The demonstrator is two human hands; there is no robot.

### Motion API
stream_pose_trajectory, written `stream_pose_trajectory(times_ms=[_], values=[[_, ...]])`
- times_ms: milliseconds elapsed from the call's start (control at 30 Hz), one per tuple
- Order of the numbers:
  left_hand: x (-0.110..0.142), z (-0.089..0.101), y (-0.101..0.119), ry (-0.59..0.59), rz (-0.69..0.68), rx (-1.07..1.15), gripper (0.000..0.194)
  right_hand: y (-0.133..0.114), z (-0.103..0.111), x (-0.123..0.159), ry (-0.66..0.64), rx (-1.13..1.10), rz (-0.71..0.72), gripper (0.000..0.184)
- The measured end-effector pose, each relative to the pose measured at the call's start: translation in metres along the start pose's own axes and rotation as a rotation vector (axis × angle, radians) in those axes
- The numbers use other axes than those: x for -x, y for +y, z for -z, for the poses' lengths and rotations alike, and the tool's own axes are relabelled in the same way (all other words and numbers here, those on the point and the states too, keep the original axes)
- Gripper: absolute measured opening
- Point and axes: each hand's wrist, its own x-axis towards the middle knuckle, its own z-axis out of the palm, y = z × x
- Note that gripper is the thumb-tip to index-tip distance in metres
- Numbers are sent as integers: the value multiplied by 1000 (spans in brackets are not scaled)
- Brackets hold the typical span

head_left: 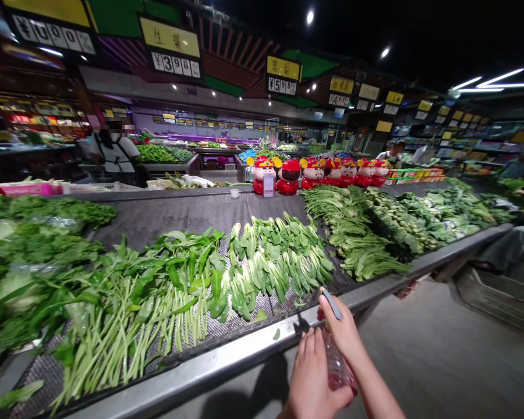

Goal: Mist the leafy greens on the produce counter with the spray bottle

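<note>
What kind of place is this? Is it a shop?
Yes, most likely a supermarket's vegetable section: bunches of greens lie on a sloping stand, and price signs hang above it.

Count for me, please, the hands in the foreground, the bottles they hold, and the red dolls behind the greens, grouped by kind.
Hands: 2, left hand and right hand
Bottle: 1
Red dolls: 7 visible, some overlapping
Total: 10
</note>
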Motion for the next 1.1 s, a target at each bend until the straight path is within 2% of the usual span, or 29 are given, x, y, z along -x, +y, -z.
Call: stream_pose_trajectory(times_ms=[267, 600, 733, 867, 967, 1100], values=[[11, -5, -13, 8, 43, -25, 89, -9, -12, 10, -42, -45, 13, 42], [14, 20, -15, 59, 95, -50, 87, -30, -30, 10, -47, -15, 36, 40], [8, 30, -17, 84, 94, -64, 86, -39, -37, 1, -76, -73, 81, 40], [-1, 48, -13, 46, 73, -91, 86, -48, -40, -15, -90, -96, 122, 39], [-10, 59, -7, 63, 57, -83, 85, -53, -38, -27, -64, -66, 148, 37], [-23, 61, -1, 85, 26, -79, 87, -55, -29, -41, -7, -29, 166, 38]])
